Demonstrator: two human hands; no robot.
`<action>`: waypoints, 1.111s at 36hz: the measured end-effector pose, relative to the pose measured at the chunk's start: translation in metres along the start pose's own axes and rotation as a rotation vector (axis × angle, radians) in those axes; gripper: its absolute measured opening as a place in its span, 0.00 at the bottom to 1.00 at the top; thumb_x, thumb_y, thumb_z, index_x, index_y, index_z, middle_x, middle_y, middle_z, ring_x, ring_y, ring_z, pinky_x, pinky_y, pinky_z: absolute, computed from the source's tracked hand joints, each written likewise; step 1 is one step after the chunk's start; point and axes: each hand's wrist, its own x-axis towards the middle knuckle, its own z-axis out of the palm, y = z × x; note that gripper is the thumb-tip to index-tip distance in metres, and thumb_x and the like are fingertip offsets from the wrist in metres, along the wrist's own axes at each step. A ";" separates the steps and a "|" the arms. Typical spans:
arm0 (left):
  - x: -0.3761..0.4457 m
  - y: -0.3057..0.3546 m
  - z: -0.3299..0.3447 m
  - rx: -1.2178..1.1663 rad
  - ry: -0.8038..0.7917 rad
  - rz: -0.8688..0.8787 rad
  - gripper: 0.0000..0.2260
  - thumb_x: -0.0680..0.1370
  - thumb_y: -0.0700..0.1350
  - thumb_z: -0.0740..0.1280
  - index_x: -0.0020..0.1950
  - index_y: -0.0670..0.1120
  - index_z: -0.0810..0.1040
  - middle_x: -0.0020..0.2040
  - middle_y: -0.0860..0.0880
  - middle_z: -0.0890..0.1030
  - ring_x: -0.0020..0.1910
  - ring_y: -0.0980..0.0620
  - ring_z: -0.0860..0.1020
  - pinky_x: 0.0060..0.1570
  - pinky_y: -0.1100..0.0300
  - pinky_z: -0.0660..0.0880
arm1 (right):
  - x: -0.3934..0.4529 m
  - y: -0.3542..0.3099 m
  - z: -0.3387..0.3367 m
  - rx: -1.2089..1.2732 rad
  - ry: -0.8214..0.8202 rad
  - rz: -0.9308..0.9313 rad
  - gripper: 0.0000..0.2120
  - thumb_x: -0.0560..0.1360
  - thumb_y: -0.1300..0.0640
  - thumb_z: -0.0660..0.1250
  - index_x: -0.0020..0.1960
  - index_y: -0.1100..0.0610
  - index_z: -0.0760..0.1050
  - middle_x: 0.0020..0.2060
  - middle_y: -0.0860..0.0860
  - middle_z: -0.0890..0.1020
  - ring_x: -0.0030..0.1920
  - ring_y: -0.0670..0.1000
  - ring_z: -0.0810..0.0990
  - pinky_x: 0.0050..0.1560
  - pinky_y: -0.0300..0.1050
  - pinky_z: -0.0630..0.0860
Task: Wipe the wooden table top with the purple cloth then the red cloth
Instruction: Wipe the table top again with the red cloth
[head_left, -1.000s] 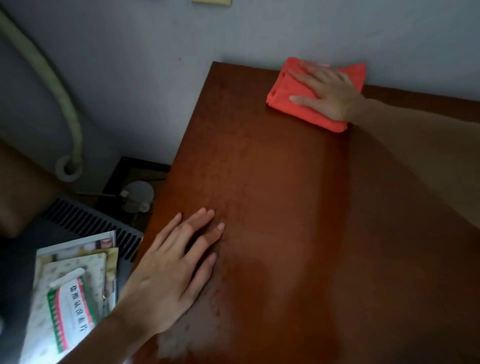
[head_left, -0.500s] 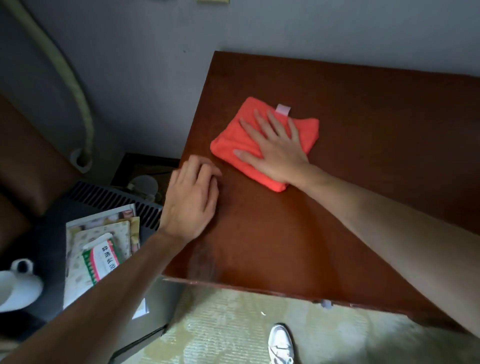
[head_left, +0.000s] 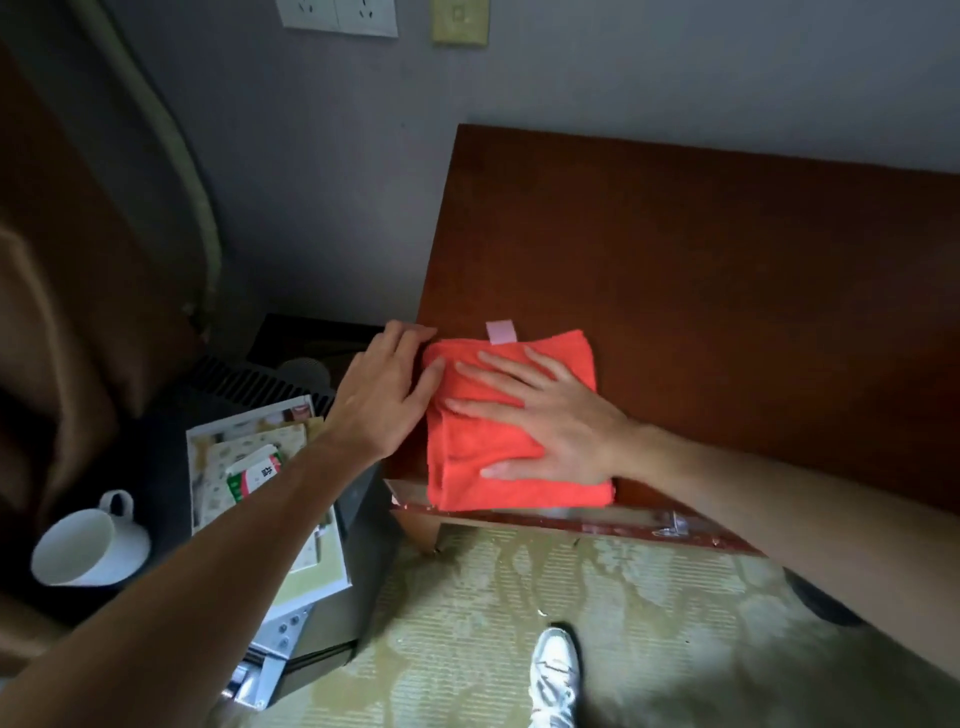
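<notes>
So the red cloth (head_left: 511, 431) is sitting folded into a rough square right at the near left corner of the wooden desk (head_left: 727, 291), its bottom edge hanging just over the front lip. A little pale pink tag (head_left: 502, 332) is poking out of the cloth's far edge at about 12 o'clock.

The right hand (head_left: 558, 421) is lying flat on top of the cloth, palm down, fingers (head_left: 498, 364) spread wide and pointing toward 10 o'clock. It isn't gripping anything, just pressing down on the fabric. The fingertips are stopping short of the cloth's left edge, and the thumb is lying along the lower part near the front edge, so the cloth is sticking out past the hand on the left, the far side and the near side.

The left hand (head_left: 387, 395) is coming in from 8 o'clock and resting on the desk's left edge, just beside the cloth. Its fingers are loosely curved and open, holding nothing; the thumb tip is touching the cloth's left side around 9 o'clock.

Off to the left of the desk, a stack of booklets (head_left: 260, 467) is lying on a dark box, and a white cup (head_left: 85, 545) is sitting at about 8 o'clock. A white sneaker (head_left: 555, 675) is showing on the patterned carpet (head_left: 467, 623) at 6 o'clock.
</notes>
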 end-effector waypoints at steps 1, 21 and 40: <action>0.004 -0.002 0.001 0.006 0.012 0.008 0.24 0.82 0.58 0.54 0.69 0.44 0.73 0.63 0.45 0.75 0.61 0.43 0.76 0.59 0.42 0.73 | 0.008 0.013 -0.002 -0.006 -0.012 -0.044 0.37 0.78 0.27 0.53 0.82 0.39 0.51 0.84 0.46 0.49 0.83 0.49 0.43 0.81 0.58 0.41; 0.083 -0.016 0.032 -0.284 0.110 -0.117 0.24 0.83 0.57 0.54 0.78 0.49 0.64 0.73 0.54 0.63 0.73 0.60 0.66 0.72 0.66 0.63 | 0.220 0.297 -0.046 0.043 -0.024 0.174 0.42 0.71 0.19 0.41 0.81 0.35 0.48 0.83 0.44 0.51 0.83 0.49 0.48 0.79 0.58 0.47; 0.076 -0.025 -0.003 -0.395 0.360 -0.245 0.16 0.83 0.55 0.56 0.64 0.47 0.73 0.58 0.53 0.68 0.51 0.66 0.74 0.53 0.54 0.75 | 0.201 0.189 -0.026 0.062 0.054 0.441 0.37 0.78 0.26 0.48 0.83 0.38 0.46 0.84 0.48 0.48 0.83 0.53 0.44 0.80 0.62 0.41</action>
